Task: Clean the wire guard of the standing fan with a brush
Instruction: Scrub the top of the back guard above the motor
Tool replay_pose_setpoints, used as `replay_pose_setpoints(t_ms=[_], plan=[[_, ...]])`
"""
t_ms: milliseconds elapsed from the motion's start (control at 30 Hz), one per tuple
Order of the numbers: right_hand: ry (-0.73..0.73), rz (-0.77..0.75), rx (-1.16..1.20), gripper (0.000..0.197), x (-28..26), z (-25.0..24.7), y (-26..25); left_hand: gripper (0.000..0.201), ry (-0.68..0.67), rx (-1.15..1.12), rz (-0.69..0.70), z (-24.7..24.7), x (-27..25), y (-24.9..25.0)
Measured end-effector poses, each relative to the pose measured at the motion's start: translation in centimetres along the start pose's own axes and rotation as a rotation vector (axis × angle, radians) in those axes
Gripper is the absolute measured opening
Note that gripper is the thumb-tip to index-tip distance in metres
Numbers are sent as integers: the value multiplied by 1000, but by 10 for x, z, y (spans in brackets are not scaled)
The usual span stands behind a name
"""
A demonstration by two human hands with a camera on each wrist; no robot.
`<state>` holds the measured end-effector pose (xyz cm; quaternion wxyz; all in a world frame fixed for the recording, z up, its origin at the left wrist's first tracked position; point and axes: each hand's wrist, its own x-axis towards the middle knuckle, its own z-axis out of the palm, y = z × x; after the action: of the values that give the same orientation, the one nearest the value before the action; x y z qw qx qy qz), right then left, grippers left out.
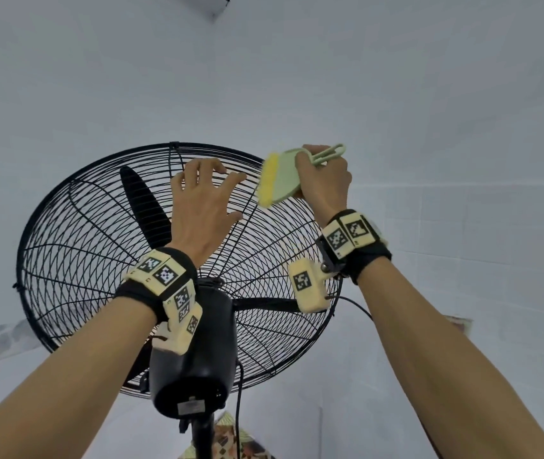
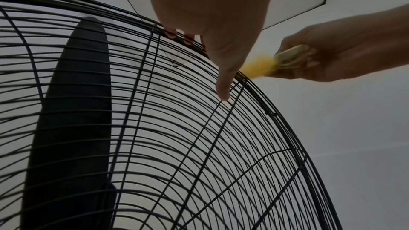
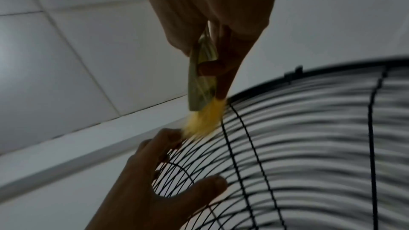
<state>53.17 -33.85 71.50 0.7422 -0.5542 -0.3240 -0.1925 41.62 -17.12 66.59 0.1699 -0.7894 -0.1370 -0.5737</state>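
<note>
Head view: right hand (image 1: 325, 180) grips the brush (image 1: 280, 178), bristles on the guard (image 1: 75, 233) at its upper rim; left hand (image 1: 202, 207), fingers spread wide, steadies the wires beside it. Best to stroke along the wires, lightly, bracing the fan.

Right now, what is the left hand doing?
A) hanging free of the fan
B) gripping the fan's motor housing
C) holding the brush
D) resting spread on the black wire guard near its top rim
D: the left hand lies with fingers spread on the black wire guard near the top rim, while the right hand grips the pale green brush with yellow bristles.
</note>
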Motion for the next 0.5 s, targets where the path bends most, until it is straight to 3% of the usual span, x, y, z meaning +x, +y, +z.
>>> replay_pose_setpoints(t_ms=[67, 200, 267, 400, 500], plan=[[-19, 26, -42, 22, 4, -3, -6, 70, 2, 0, -5, 1, 0, -2], [112, 76, 143, 15, 9, -5, -13, 70, 18, 2, 19, 2, -3, -2], [60, 33, 90, 26, -1, 0, -6, 71, 21, 7, 26, 2, -3, -2], [-107, 20, 40, 18, -16, -4, 2, 72, 18, 27, 23, 4, -3, -6], [33, -58, 52, 20, -15, -10, 0, 72, 33, 24, 44, 5, -4, -8]])
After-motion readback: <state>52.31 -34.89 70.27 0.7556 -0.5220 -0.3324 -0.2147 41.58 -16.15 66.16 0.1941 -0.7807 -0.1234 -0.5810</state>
